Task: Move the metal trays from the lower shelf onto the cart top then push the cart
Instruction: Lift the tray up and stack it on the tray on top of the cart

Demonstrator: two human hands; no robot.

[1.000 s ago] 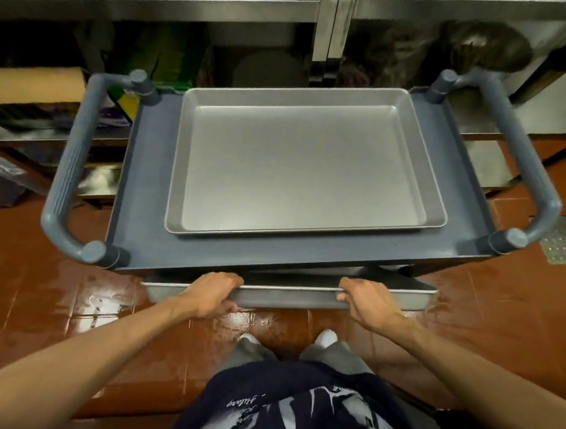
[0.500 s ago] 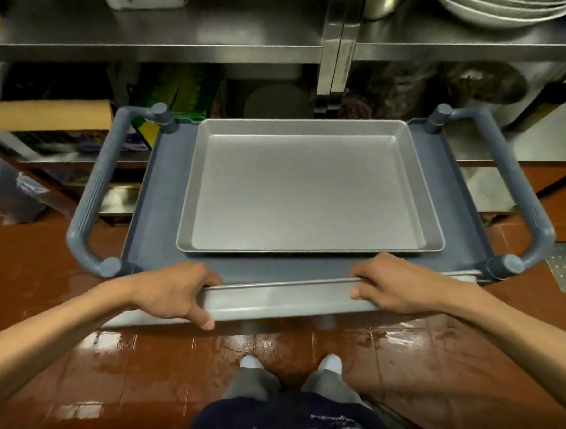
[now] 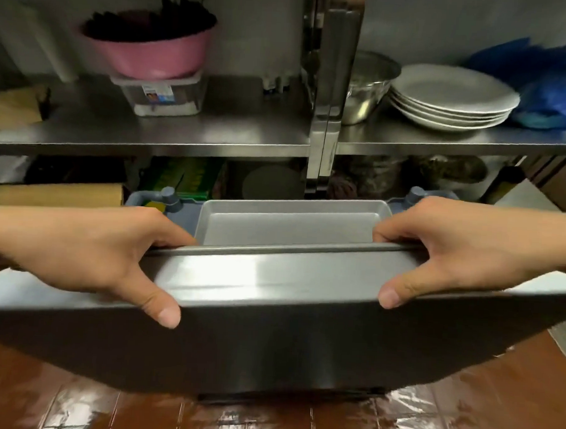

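A large metal tray (image 3: 270, 337) is held up close in front of me, tilted so its underside fills the lower view. My left hand (image 3: 88, 251) grips its near rim on the left, thumb on the underside. My right hand (image 3: 461, 251) grips the rim on the right the same way. Beyond the rim, another metal tray (image 3: 291, 224) lies on the grey cart top (image 3: 181, 216); only its far part shows. The cart's handle ends (image 3: 170, 196) poke up at the back corners. The lower cart shelf is hidden behind the held tray.
A steel shelf unit (image 3: 181, 135) stands behind the cart. On it sit a pink bowl (image 3: 149, 49) on a plastic box, a steel bowl (image 3: 368, 88), stacked white plates (image 3: 452, 98) and a blue bag (image 3: 547, 83). The wet red tile floor (image 3: 266, 421) lies below.
Both hands have pulled the second tray out from under the cart top and lifted it high, tilting it toward me. The view has risen, now showing the upper shelf.
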